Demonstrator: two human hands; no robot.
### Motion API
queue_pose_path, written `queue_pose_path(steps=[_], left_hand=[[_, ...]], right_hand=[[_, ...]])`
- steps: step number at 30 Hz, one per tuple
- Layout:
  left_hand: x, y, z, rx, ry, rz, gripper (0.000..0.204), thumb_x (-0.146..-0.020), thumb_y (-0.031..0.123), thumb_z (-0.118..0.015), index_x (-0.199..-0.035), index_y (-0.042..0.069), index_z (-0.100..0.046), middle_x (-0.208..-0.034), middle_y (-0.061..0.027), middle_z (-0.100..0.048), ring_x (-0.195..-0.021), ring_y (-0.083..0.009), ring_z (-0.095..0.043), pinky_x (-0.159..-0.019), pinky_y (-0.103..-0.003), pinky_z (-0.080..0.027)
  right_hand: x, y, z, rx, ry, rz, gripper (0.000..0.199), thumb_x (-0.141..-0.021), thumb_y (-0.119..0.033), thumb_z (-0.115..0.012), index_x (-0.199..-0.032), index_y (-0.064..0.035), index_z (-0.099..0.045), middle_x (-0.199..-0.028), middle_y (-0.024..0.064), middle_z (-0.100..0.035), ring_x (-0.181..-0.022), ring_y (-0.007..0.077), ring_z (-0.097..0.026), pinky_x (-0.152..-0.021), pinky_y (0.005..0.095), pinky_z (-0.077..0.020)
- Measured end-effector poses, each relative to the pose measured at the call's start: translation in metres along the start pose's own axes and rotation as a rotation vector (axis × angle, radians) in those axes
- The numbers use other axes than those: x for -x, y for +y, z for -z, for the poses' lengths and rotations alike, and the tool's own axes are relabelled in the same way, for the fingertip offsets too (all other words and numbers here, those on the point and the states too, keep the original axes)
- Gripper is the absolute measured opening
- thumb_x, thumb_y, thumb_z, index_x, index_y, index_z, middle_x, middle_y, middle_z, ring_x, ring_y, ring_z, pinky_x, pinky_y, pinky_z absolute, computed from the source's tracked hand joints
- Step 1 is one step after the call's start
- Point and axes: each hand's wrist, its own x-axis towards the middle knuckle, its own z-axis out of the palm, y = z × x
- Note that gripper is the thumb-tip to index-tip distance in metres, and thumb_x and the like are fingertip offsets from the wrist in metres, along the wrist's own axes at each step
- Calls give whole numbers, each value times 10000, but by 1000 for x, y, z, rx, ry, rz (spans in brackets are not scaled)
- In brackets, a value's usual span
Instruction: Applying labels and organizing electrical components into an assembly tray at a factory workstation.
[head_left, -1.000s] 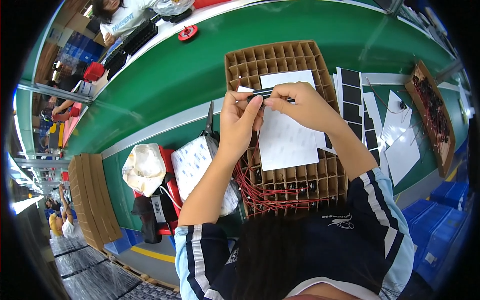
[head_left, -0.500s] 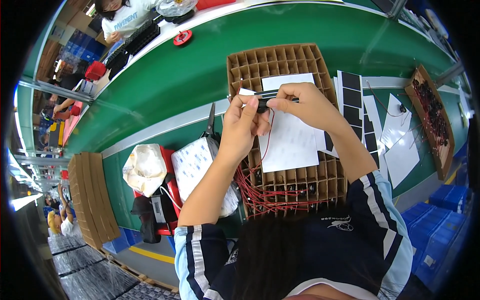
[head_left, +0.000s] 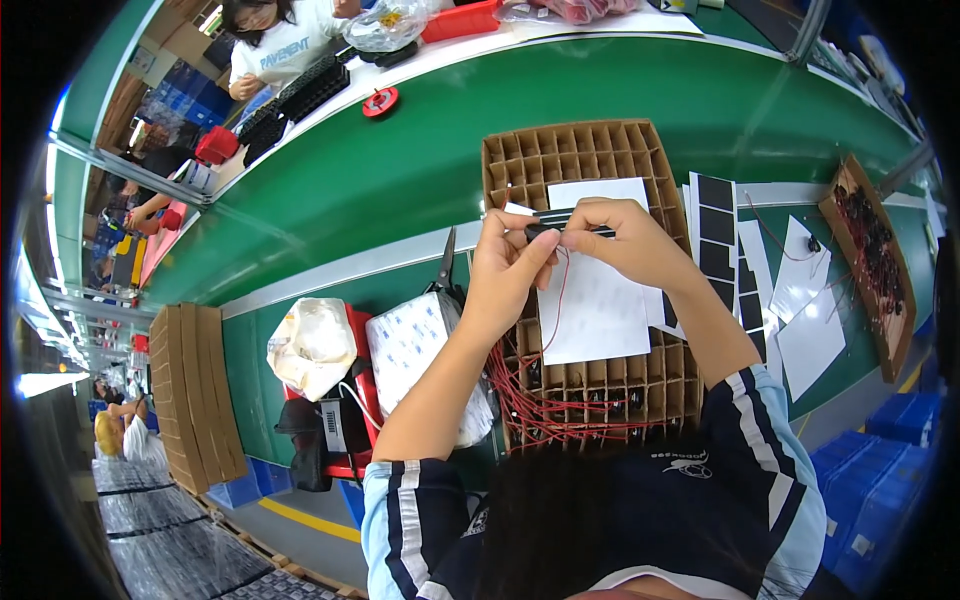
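Over a divided cardboard box, my left hand (head_left: 510, 262) and my right hand (head_left: 625, 238) meet, fingertips pinched close together. Between them is a small black part (head_left: 543, 231), partly covered by my fingers, and a thin red wire (head_left: 562, 300) trails down from it. My left hand is closed on this part. The right fingertips press at the same spot, beside narrow black strips (head_left: 553, 214); exactly what they grip is hidden. Beneath my hands, a white sheet (head_left: 595, 320) lies across the cardboard box (head_left: 510, 150). Red-wired parts (head_left: 540, 410) fill several of its nearer compartments.
Scissors (head_left: 446, 265), a white packet (head_left: 410, 340) and a red bin (head_left: 362, 345) stand left of the box. To the right are sheets with black rectangles (head_left: 715, 228), loose white sheets (head_left: 800, 260) and a cardboard tray (head_left: 832, 205) of wired parts. A co-worker (head_left: 290, 60) sits across the bench.
The whole view has shifted, so the bench and box appear lower and slightly further right. My hands stay together at the black part, with the fingertips drawn closer over it.
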Motion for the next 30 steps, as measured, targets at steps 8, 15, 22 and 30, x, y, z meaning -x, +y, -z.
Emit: queue_pose_path(steps=[8,15,22,30], left_hand=[[-1,-6,5,96,-26,-6,193,-857,144,-519,-963,0,-447,-712,-87,-554,-522,-89,-471,-474,-202,-367],[4,-9,3,157,-49,-14,195,-867,152,-501,-983,5,-445,-717,-81,-536,-524,-104,-469,-488,-214,-369],[6,-11,-1,164,-115,1,242,-914,239,-396,-1025,32,-454,-708,-52,-524,-547,-101,-474,-514,-194,-351],[6,-14,-6,86,-99,-20,340,-929,300,-320,-1105,43,-458,-732,-16,-522,-580,-43,-438,-519,-184,-310]], right_hand=[[-2,-3,-1,-62,-9,14,214,-795,-166,-571,-664,-7,-515,-620,9,-471,-603,81,-411,-566,229,-339],[1,-12,0,78,3,1,177,-759,-162,-602,-683,-8,-560,-669,45,-535,-660,127,-484,-627,264,-377],[2,-6,1,213,119,133,256,-728,-209,-647,-597,-10,-554,-550,44,-469,-498,122,-402,-453,264,-291],[4,-10,-5,364,88,183,296,-649,-270,-700,-570,-60,-507,-585,22,-454,-612,161,-428,-604,293,-320]])
